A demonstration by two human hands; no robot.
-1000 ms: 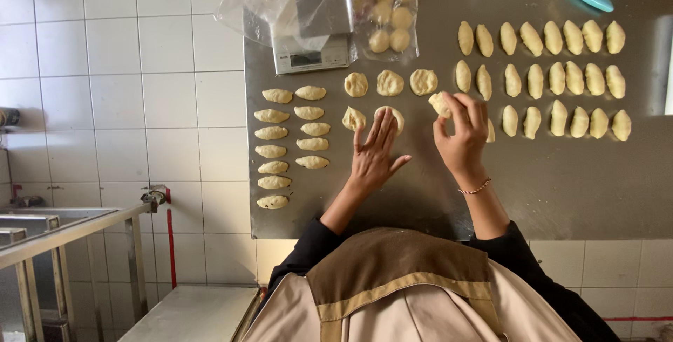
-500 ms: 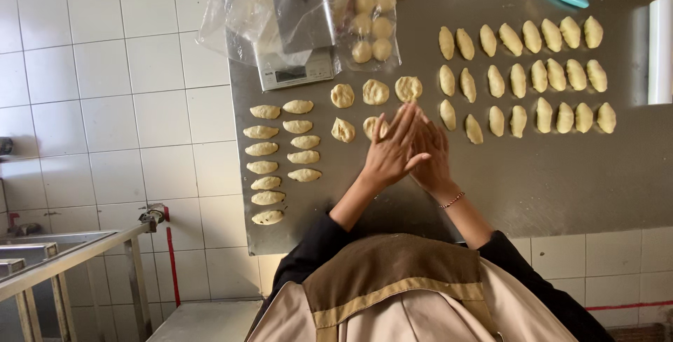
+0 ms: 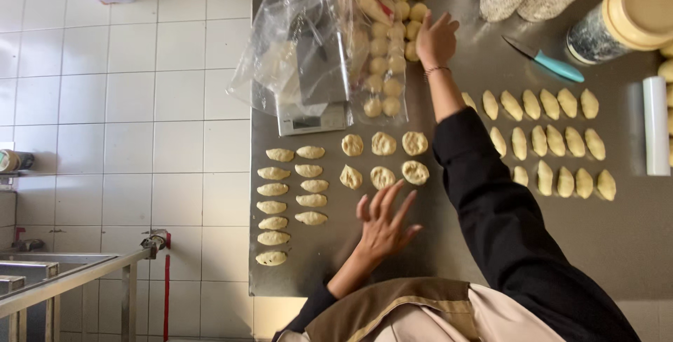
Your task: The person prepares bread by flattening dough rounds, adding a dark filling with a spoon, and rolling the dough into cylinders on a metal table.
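Steel tabletop (image 3: 631, 244) in the head view: the right hand (image 3: 436, 39) reaches far up, fingers curled loosely on a dough ball (image 3: 413, 49) at the near end of a row of balls whose long axis runs away from the person. The left hand (image 3: 384, 223) lies flat, fingers spread wide, empty, just below the flattened dough rounds (image 3: 383, 176)

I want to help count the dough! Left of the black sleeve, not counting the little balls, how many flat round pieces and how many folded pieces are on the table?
Flat round dough discs: 6
Folded dough pieces: 12
Total: 18
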